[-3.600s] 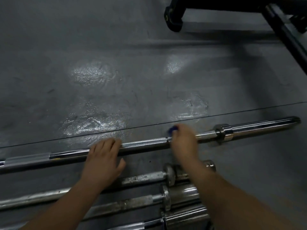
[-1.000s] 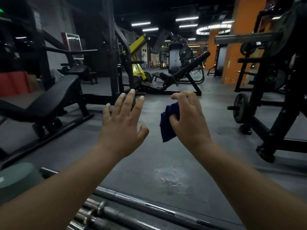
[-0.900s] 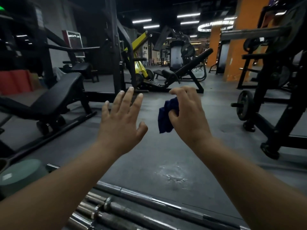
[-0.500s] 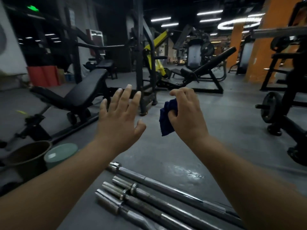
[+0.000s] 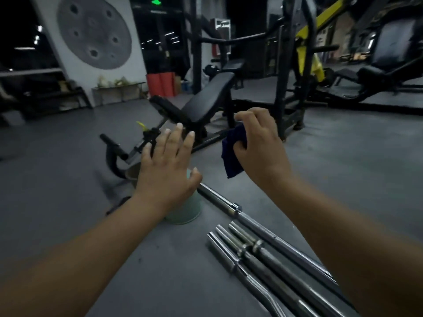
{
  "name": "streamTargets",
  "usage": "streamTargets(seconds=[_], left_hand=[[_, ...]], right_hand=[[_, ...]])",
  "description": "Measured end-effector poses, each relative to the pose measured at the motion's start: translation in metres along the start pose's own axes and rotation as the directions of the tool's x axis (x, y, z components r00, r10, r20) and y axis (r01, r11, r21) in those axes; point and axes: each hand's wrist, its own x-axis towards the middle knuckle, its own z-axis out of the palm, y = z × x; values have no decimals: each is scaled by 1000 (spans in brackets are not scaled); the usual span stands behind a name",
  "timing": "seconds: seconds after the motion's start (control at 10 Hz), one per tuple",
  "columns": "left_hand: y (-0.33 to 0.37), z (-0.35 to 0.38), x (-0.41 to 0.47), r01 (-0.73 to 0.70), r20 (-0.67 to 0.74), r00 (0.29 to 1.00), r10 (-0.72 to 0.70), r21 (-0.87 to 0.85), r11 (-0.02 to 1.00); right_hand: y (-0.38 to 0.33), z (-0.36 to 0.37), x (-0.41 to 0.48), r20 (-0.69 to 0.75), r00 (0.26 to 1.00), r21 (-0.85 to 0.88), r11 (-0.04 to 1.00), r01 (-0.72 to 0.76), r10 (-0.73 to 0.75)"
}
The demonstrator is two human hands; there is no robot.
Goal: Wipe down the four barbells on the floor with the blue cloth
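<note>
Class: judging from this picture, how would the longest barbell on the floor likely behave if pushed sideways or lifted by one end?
The longest barbell is a round, polished bar lying flat, so it would probably roll. It looks like solid steel: likely stiff and heavy.

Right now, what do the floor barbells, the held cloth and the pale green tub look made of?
Four silver barbells: bare or chromed steel, glossy highlights.
Dark blue cloth in right hand: soft fabric, draping folds.
Pale green round tub: probably matte plastic; partly hidden.

No legible text; white sign (image 5: 223, 25) on rack blurred, unreadable.
</note>
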Motion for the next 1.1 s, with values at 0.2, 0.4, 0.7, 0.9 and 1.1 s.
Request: streamTargets(seconds=[0.2,0.4,0.7,0.9,1.1], left_hand=[[-77,105,28,51,88,995,-52,16,999],[-154,207,58,134,173,975,-140,45,990],[-215,300,87,178,268,947,-176,19,984],[-239,351,88,196,318,931,-179,-22,980],[-245,377,76,217,416,887,-200,7,976]], right_hand=[[21,134,8,119,992,58,997,-46,39],[59,269,21,288,952,71,989,-128,103],[71,439,74,354,932,111,986,-123,76],[97,539,43,505,851,-17,988,-153,141],[118,554,12,770,624,-182,983,11,136]])
